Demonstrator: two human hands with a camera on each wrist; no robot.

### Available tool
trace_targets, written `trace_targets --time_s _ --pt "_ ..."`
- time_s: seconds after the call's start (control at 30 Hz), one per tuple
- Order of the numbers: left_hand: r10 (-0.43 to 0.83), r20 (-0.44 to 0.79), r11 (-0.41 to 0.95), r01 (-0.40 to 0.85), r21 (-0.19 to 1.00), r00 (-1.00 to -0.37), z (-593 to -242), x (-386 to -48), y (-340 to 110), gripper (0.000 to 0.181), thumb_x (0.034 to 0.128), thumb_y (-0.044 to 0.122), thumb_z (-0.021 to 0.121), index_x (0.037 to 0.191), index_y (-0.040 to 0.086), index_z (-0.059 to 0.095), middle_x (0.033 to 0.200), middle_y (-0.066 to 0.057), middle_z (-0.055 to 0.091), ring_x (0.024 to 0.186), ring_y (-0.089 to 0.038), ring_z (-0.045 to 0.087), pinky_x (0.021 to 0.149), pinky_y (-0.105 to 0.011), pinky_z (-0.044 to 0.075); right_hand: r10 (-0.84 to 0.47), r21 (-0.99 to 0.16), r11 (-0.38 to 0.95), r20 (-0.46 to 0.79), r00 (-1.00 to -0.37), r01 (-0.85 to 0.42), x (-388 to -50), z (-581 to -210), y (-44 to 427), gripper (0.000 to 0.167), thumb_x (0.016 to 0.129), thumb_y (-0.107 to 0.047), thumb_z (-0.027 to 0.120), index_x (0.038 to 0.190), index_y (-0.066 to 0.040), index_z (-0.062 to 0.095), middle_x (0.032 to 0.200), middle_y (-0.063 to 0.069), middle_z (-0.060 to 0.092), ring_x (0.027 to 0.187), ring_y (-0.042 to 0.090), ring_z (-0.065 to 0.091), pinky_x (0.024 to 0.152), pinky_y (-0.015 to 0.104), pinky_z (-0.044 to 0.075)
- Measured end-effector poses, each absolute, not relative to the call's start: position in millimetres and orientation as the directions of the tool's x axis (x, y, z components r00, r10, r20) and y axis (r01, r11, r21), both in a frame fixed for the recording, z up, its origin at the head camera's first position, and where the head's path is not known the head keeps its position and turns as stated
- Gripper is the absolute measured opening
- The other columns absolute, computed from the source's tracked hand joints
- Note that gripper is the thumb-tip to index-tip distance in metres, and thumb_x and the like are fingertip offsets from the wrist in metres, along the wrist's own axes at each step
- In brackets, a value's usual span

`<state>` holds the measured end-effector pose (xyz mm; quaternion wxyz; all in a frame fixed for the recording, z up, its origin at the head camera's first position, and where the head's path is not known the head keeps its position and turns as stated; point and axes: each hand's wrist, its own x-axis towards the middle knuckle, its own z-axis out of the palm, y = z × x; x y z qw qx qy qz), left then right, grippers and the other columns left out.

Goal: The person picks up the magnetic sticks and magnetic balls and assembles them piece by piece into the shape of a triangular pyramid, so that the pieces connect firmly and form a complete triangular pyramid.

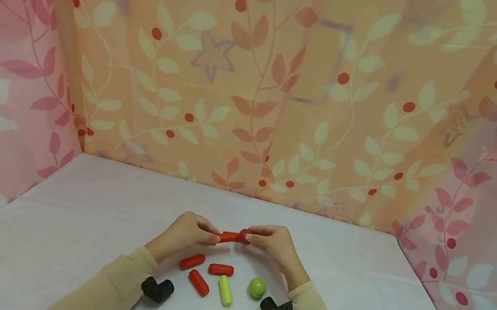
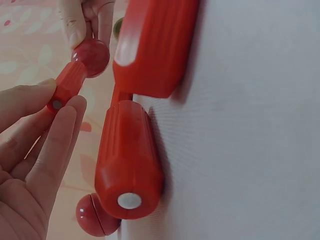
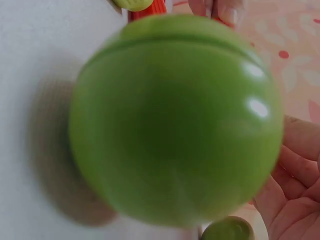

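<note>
Tucked-away ball: low in the left wrist view a second red ball (image 2: 91,215) peeks out, partly covered by the slanted bar (image 1: 192,261).
Blocked lens: a blurred green ball (image 1: 257,287) swamps the right wrist view, covering most of what lies beyond it; another green ball (image 3: 228,230) is cut off at the bottom of that picture.
Left hand (image 1: 191,231): pinching the held bar (image 1: 230,237), a red one, between thumb and fingers, its left end masked by fingertips from above.
Right hand (image 1: 275,242): thumb and fingertips on the held ball (image 1: 244,236), dark red, part of it lost behind them.
The meeting point: between the two hands, the bar's right end is up against the ball, and they look to be touching.
Whereabouts: both hands work over the middle of the surface (image 1: 355,274), short of its far edge; the near edge is out of frame.
Loose pieces: slanted bar, level bar (image 1: 221,270) and near bar (image 1: 198,282), all red, lie nearer the near edge than the hands; the yellow-green bar (image 1: 225,291) lies beside them, the green ball over towards the right edge.
</note>
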<state>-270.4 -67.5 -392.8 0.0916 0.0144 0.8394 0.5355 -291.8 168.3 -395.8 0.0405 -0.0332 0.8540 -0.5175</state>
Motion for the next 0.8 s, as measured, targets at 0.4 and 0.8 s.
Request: trace_targets --time_s 0.4,0.8 --pt "0.120 -0.140 0.401 -0.081 0.913 -0.983 -392.9 -271.0 -67.4 0.014 0.0832 0.017 0.080 0.096 0.010 0.080 0.092 -0.005 0.072 0.078 -0.018 0.067 0.073 -0.027 0.056 -0.095 -0.886 0.463 -0.029 -0.995 -0.018 -290.3 -392.6 164.6 0.028 0.083 -0.023 0.081 0.106 -0.008 0.078 0.103 0.007 0.077 0.095 0.013 0.066 0.082 0.029 0.057" --pt "0.123 -0.111 0.393 -0.055 0.918 -0.986 -394.3 -270.6 -66.5 0.014 0.0835 0.017 0.080 0.095 0.009 0.080 0.090 -0.004 0.072 0.077 -0.017 0.068 0.075 -0.030 0.058 -0.095 -0.885 0.465 -0.026 -0.995 -0.021 -285.7 -391.0 163.4 0.029 0.083 -0.026 0.081 0.107 -0.009 0.078 0.103 0.007 0.077 0.096 0.015 0.067 0.084 0.032 0.058"
